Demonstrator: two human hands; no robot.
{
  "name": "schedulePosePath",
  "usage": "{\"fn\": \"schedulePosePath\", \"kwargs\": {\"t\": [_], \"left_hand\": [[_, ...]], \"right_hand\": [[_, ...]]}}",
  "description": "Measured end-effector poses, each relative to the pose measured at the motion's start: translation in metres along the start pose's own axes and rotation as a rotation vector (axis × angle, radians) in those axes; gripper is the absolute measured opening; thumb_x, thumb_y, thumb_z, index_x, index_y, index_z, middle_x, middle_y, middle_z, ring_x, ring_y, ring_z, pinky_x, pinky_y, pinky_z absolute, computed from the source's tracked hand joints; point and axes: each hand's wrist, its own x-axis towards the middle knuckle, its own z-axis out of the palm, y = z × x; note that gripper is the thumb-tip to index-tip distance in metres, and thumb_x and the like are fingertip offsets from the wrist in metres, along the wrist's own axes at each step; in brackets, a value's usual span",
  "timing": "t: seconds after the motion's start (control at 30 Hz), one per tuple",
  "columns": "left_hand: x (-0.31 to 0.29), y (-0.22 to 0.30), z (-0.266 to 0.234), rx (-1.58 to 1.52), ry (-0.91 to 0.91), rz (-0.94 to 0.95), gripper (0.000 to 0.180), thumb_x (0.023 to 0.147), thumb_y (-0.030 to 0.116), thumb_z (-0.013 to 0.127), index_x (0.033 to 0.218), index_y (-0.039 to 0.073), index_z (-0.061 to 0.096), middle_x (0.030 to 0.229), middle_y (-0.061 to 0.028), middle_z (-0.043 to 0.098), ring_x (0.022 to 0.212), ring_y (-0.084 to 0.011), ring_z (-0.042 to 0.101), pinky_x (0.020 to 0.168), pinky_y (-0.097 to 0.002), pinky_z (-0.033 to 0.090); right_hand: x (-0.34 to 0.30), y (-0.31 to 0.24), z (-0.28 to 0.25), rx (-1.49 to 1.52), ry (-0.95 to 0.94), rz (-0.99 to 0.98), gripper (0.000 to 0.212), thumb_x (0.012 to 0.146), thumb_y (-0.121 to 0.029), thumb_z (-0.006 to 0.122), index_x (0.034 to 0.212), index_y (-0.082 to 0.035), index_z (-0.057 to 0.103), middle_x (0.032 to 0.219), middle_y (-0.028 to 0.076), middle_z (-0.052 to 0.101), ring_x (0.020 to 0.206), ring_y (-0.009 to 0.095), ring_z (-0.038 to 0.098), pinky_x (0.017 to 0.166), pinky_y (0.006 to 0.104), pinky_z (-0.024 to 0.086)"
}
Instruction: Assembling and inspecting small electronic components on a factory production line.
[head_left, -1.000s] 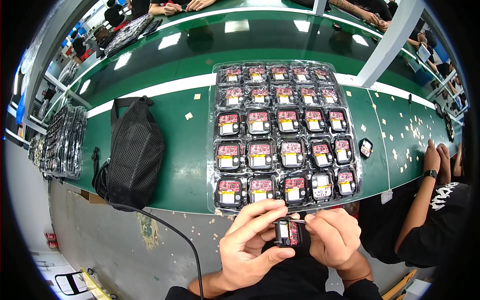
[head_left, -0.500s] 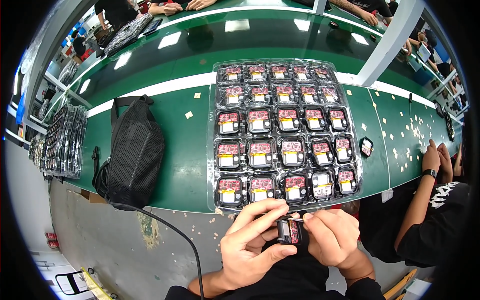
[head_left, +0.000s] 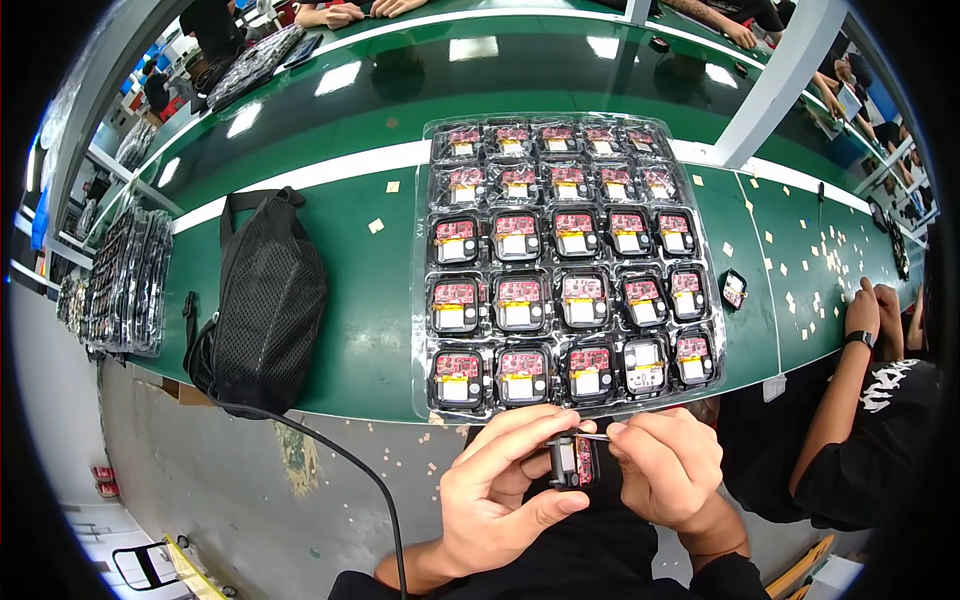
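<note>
My left hand (head_left: 500, 495) grips a small black device housing (head_left: 560, 465) by its edges, with the thumb below and the fingers above. A red circuit board (head_left: 586, 462) and a pale rectangular part show in its open side. Pinched in my right hand (head_left: 668, 470) is a pair of thin metal tweezers (head_left: 595, 436), whose tips reach the housing's top edge. Whether the tips grasp anything is too small to tell. Just beyond my hands lies a clear plastic tray (head_left: 422, 300) holding rows of similar open housings with red boards.
A black mesh bag (head_left: 272, 300) rests on the green table (head_left: 365, 300) at left, with a black cable (head_left: 375, 480) running down from it. Stacked trays (head_left: 130, 285) stand far left. One loose housing (head_left: 734, 290) lies right of the tray. A co-worker's arm (head_left: 838, 405) is at right.
The housing has turned slightly in my left hand, showing more of its black side. The tweezers stay at its top edge, their angle a little flatter.
</note>
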Motion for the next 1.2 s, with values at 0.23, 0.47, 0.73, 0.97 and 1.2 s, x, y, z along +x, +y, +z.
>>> {"fn": "schedulePosePath", "kwargs": {"t": [0.23, 0.47, 0.73, 0.97, 1.2], "left_hand": [[0.0006, -0.0041, 0.0012, -0.060, 0.036, 0.027, 0.058, 0.086, -0.003, 0.079, 0.136, -0.013, 0.052, 0.139, -0.0202, 0.047, 0.130, -0.0326, 0.057, 0.109, -0.0417, 0.053], [0.0008, -0.0036, -0.0008, -0.046, 0.030, 0.018, 0.059, 0.085, -0.003, 0.080, 0.136, -0.012, 0.053, 0.139, -0.0202, 0.048, 0.131, -0.0324, 0.057, 0.109, -0.0418, 0.053], [-0.0014, -0.0039, -0.0011, -0.027, 0.036, 0.005, 0.060, 0.085, -0.003, 0.080, 0.137, -0.012, 0.053, 0.140, -0.0198, 0.047, 0.131, -0.0316, 0.057, 0.110, -0.0414, 0.053], [-0.0009, -0.0038, -0.0012, -0.014, 0.025, -0.008, 0.060, 0.085, -0.002, 0.080, 0.137, -0.011, 0.053, 0.140, -0.0196, 0.047, 0.131, -0.0311, 0.057, 0.110, -0.0414, 0.053], [-0.0009, -0.0037, -0.0021, -0.031, 0.029, -0.019, 0.060, 0.086, -0.002, 0.080, 0.138, -0.012, 0.052, 0.141, -0.0196, 0.046, 0.132, -0.0319, 0.056, 0.110, -0.0421, 0.052]], "right_hand": [[-0.0021, -0.0051, 0.0012, -0.012, 0.012, 0.059, 0.026, 0.072, 0.003, 0.079, 0.096, 0.003, 0.072, 0.084, 0.009, 0.067, 0.058, 0.019, 0.061, 0.050, 0.0294, 0.048], [-0.0027, -0.0047, 0.0021, 0.009, -0.024, 0.072, 0.030, 0.072, 0.004, 0.080, 0.100, 0.002, 0.072, 0.087, 0.010, 0.067, 0.060, 0.020, 0.061, 0.050, 0.0303, 0.049], [-0.0017, -0.0063, 0.0039, 0.013, -0.025, 0.075, 0.029, 0.072, 0.004, 0.080, 0.100, 0.002, 0.072, 0.087, 0.010, 0.067, 0.060, 0.020, 0.062, 0.051, 0.0300, 0.049], [-0.0020, -0.0069, 0.0040, 0.011, -0.025, 0.075, 0.029, 0.072, 0.004, 0.080, 0.100, 0.002, 0.072, 0.087, 0.010, 0.068, 0.060, 0.020, 0.062, 0.051, 0.0300, 0.049], [-0.0024, -0.0063, 0.0039, 0.006, -0.028, 0.070, 0.028, 0.073, 0.001, 0.081, 0.100, 0.002, 0.073, 0.087, 0.009, 0.068, 0.061, 0.019, 0.062, 0.051, 0.0294, 0.049]]}}
